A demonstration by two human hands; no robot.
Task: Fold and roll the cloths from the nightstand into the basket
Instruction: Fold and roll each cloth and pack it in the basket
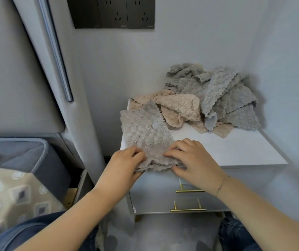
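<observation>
A grey bumpy cloth (145,129), folded into a long strip, lies on the white nightstand (235,149) and runs from its front left corner toward the back. My left hand (125,163) and my right hand (192,156) both grip the strip's near end, fingers curled over the top and thumbs under the edge. Behind it sits a loose pile of grey cloths (217,93) and beige cloths (179,107) against the wall. The grey basket (36,156) with a rope handle stands on the bed at the left.
The nightstand has two drawers with gold handles (188,209) below the top. A padded headboard (18,69) and a wall post (83,105) rise at the left. A black socket panel (112,12) is on the wall. My jeans-clad knees (235,234) are below.
</observation>
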